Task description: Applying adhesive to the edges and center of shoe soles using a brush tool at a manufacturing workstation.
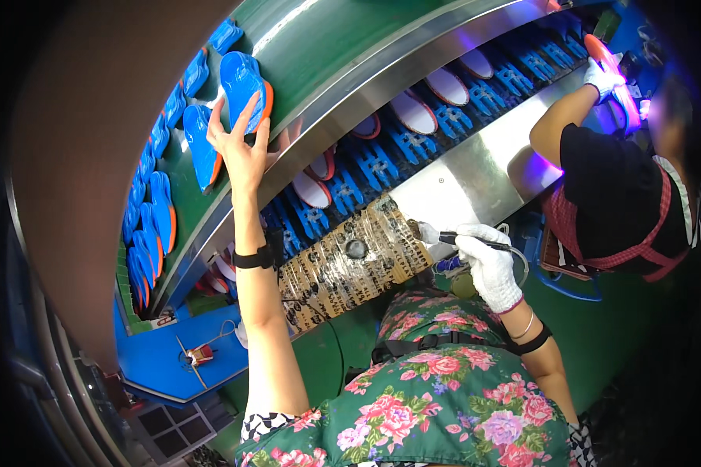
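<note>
My bare left hand (241, 148) reaches over the green conveyor belt (304, 47), its thumb and fingers around the lower end of a blue shoe sole with an orange edge (240, 74). A second blue-and-orange sole (201, 148) lies just left of that hand. In a white glove, my right hand (487, 261) grips a black pen-shaped tool (453, 237) with a cable. The tool's tip points left, over the near edge of the work surface. That surface is a board wrapped in brown paper and clear tape (350, 268), with a dark round spot on it.
More blue soles (160, 210) line the belt's left side. Behind the board, a lower rack with blue holders (378, 167) carries white-and-red soles (413, 113). At right, a co-worker (615, 194) holds an orange sole under violet light. A blue table (171, 358) stands lower left.
</note>
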Tool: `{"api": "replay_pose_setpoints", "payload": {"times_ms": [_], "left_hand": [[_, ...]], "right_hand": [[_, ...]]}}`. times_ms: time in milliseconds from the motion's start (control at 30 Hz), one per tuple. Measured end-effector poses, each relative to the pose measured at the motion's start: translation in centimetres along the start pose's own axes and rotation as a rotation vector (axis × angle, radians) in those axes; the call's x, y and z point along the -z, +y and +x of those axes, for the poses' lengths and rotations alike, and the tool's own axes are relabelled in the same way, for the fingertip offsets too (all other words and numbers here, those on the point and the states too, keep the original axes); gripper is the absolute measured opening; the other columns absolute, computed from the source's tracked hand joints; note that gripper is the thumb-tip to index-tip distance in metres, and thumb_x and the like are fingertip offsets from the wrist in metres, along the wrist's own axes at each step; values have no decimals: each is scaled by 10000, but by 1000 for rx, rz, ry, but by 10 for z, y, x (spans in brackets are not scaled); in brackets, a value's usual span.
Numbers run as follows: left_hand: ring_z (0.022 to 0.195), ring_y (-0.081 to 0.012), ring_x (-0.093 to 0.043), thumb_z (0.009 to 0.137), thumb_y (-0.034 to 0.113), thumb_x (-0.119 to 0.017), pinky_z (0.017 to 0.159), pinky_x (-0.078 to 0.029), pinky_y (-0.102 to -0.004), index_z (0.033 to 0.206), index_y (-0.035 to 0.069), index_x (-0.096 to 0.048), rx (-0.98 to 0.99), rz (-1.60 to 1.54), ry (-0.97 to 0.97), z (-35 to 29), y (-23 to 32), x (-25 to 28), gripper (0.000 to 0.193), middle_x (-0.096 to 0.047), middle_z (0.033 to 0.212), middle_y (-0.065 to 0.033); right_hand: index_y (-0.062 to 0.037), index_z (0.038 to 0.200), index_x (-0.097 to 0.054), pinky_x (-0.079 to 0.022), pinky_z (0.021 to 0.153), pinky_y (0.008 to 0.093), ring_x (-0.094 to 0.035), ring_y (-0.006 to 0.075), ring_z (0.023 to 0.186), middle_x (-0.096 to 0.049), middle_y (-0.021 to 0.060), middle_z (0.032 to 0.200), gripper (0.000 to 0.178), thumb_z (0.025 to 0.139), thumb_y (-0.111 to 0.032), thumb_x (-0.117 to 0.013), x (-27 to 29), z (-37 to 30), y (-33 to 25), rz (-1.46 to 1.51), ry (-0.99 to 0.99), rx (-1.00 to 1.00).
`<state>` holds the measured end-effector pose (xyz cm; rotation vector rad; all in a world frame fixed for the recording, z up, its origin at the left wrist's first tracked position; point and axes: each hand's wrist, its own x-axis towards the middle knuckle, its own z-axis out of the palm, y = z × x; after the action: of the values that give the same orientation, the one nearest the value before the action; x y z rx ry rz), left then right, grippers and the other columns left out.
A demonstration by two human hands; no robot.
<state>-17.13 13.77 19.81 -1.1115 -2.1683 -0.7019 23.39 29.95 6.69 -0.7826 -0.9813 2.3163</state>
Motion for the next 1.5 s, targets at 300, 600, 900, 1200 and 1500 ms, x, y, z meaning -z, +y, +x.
{"api": "replay_pose_setpoints", "payload": {"times_ms": [300,600,900,1200,1500], "left_hand": [[1451,-404,-323,986,249,-695,1204,-281,-519,1287,247,-750,6,23,-34,12,-15,-27,305,-400,1574,-194],[1446,-430,-317,984,221,-686,1210,-265,-533,1258,197,-765,-14,97,-9,13,-16,-30,286,-413,1595,-142],[1404,-398,-363,982,228,-690,1189,-294,-505,1263,189,-763,-6,159,-5,13,-12,-32,294,-462,1573,-89],[1407,-394,-363,972,235,-706,1194,-290,-502,1245,180,-774,40,158,-25,14,-13,-35,287,-483,1568,-49],[1391,-394,-373,865,215,-822,1190,-316,-502,1083,147,-832,122,19,44,15,-15,-33,228,-525,1487,-109]], "right_hand": [[36,1034,-754,-526,648,246,-667,158,697,-749,111,881,208,827,54,-733,5,2,2,-21,75,28],[32,1025,-758,-529,654,248,-678,167,713,-755,115,892,205,825,59,-729,5,-2,1,-25,88,23],[31,1025,-758,-533,658,253,-691,172,724,-755,117,881,203,826,63,-729,4,-4,2,-14,96,27],[36,1030,-752,-524,644,250,-668,164,689,-748,123,861,202,830,54,-730,6,-1,3,-7,111,5],[42,1029,-749,-522,648,250,-660,162,683,-745,130,863,202,830,58,-721,3,-3,0,-5,109,10]]}}
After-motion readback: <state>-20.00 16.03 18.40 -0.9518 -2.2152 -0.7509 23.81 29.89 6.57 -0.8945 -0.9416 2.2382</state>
